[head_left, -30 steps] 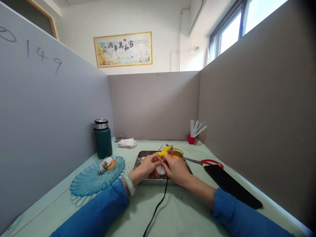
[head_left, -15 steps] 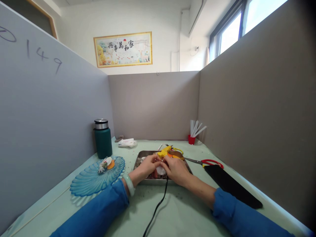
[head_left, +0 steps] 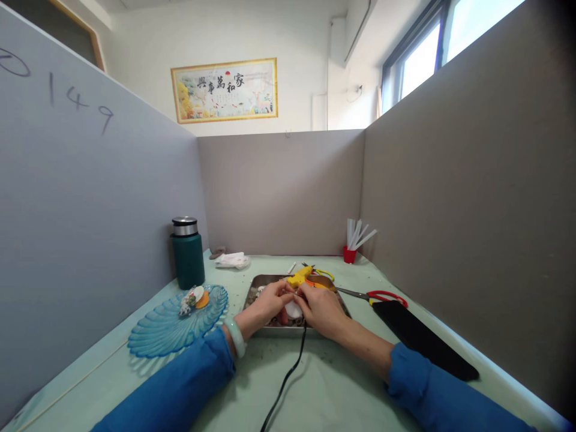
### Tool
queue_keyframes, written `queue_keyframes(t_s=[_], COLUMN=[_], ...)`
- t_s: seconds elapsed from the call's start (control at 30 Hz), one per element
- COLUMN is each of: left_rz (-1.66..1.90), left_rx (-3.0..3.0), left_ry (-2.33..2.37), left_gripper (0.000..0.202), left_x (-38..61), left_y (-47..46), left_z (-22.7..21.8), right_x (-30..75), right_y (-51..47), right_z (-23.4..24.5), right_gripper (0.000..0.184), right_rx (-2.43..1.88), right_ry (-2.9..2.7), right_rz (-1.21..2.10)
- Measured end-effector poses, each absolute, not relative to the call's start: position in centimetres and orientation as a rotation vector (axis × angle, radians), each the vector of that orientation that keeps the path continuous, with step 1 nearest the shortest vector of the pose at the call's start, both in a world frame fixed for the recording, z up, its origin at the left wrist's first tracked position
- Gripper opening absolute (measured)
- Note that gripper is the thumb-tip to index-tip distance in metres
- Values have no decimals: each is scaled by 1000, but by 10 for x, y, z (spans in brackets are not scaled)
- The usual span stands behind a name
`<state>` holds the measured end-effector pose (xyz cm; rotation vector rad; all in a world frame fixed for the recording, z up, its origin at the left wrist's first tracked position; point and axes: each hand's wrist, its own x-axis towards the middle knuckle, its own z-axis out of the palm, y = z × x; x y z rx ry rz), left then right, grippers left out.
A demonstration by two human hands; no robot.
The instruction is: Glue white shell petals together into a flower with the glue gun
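My left hand (head_left: 270,302) and my right hand (head_left: 320,307) meet over a metal tray (head_left: 279,332), fingertips pinched close together. Whatever sits between the fingers is too small and covered to make out. A white shell (head_left: 293,310) shows just below the fingertips, among other small pieces in the tray. Behind the hands lies a yellow glue gun (head_left: 300,276) at the tray's far side. A black cord (head_left: 288,378) runs from the tray toward me, passing beside my right hand.
On the left, a blue scalloped plate (head_left: 166,324) bears several shells, with a green bottle (head_left: 188,258) behind it. Red-handled scissors (head_left: 387,297) and a black flat object (head_left: 423,339) lie on the right. A red cup (head_left: 349,255) of white sticks stands at the back.
Both hands stay over the tray with only a slight shift of the fingers. Everything else lies as before.
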<state>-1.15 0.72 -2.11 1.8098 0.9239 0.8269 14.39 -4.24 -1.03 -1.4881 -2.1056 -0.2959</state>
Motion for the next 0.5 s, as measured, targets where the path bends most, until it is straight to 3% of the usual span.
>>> queue_keyframes(t_s=[0.5], left_rz=[851], left_rx=[1808], left_ry=[867], left_gripper=[20], left_x=[-12], left_y=[8], left_z=[-21], right_x=[142], right_y=[-43], right_z=[-9], right_gripper=[32], right_rx=[-1519], right_ry=[-2085], right_rz=[-300])
